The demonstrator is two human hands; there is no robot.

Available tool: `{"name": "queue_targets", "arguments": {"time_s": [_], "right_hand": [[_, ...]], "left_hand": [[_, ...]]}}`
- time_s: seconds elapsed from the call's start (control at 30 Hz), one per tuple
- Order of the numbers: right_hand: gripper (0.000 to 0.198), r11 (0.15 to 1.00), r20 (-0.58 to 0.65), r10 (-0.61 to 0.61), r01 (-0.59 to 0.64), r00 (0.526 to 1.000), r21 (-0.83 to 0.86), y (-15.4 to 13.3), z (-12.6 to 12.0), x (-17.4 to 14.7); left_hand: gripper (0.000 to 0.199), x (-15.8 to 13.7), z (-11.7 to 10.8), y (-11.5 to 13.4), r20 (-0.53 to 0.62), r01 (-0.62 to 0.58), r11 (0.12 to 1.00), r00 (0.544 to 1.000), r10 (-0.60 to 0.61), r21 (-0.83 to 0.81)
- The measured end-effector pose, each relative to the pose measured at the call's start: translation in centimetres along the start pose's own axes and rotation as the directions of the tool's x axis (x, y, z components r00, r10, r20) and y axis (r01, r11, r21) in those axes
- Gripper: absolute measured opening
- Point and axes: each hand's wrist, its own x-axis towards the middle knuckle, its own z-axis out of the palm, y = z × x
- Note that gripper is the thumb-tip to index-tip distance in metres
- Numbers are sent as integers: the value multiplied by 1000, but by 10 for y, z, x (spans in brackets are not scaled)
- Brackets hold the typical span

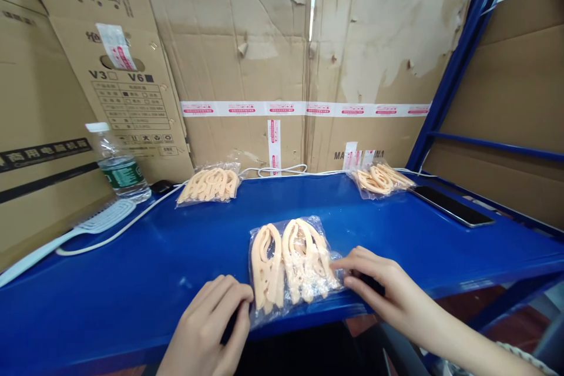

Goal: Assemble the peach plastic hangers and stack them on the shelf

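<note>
A clear plastic bag of beige folding hangers (267, 270) lies flat near the front edge of the blue shelf. My left hand (211, 326) is closed at the bag's lower left edge, thumb and forefinger pinched on the film. At its right edge, my right hand (381, 279) pinches the plastic between thumb and fingers. Two more bags rest farther back: one bag of hangers (210, 184) at the back left, another bag of hangers (381, 179) at the back right.
On the left stand a water bottle (123, 170) and a light blue hairbrush (108, 217), with a white cable (118, 232) beside them. A dark phone (452, 205) lies at the right. Cardboard panels (247, 59) wall the back; a blue metal post (458, 70) rises at right.
</note>
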Motion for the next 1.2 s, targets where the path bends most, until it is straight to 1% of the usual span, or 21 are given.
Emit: {"name": "queue_targets", "arguments": {"time_s": [0.1,0.13,0.17,0.23,0.3,0.37,0.43,0.47,0.57,0.73,0.83,0.9,0.97,1.03,1.07,1.13,1.2], "right_hand": [[29,999,2,-18,18,1000,-31,4,-2,-4],[29,998,-17,-27,26,999,-48,5,-2,-4],[29,997,-41,-38,35,998,-66,6,-2,-4],[27,994,-81,-56,48,995,-95,8,-2,-3],[27,993,-85,-67,58,994,-106,9,-2,-1],[27,993,-68,-73,67,995,-99,10,-2,0],[27,993,-51,-77,72,996,-92,11,-3,0],[27,993,-47,-82,77,996,-92,12,-3,0],[27,987,-37,-122,117,992,-113,17,-5,0],[26,941,-41,-274,259,961,-220,24,-6,1],[26,887,-48,-363,330,930,-322,23,-5,2],[27,838,-49,-431,379,901,-393,21,-6,4],[26,789,-20,-482,424,876,-445,19,-8,5],[27,758,32,-504,460,863,-462,18,-10,6],[28,754,53,-501,465,864,-464,18,-11,7],[28,764,70,-479,455,875,-458,19,-13,7],[28,783,59,-459,435,886,-444,21,-13,7]], "left_hand": [[9,-1,-3,-2,-30,-87,993,996,90,74],[13,-1,-4,-2,-46,-106,990,993,111,97],[19,-2,-4,-3,-67,-115,987,990,124,116],[28,-5,-4,-3,-126,-89,987,986,106,130],[30,-6,-3,0,-187,-95,988,975,117,120],[30,-5,-2,6,-199,-215,968,951,237,127],[33,-2,0,12,-136,-364,919,913,384,154],[34,0,1,14,-98,-394,904,906,413,164],[32,3,8,15,-53,-394,901,911,409,181],[37,-3,14,6,-80,-416,889,896,436,190],[41,-5,12,2,-71,-417,889,897,436,189],[42,-5,11,0,-70,-419,889,897,437,187],[43,-4,10,-1,-76,-423,888,894,441,183],[44,-5,10,-1,-87,-402,899,903,421,175],[44,-6,12,0,-94,-390,904,907,410,175],[45,-9,15,1,-112,-368,911,913,392,186],[47,-14,21,1,-145,-351,913,912,384,210]]}}
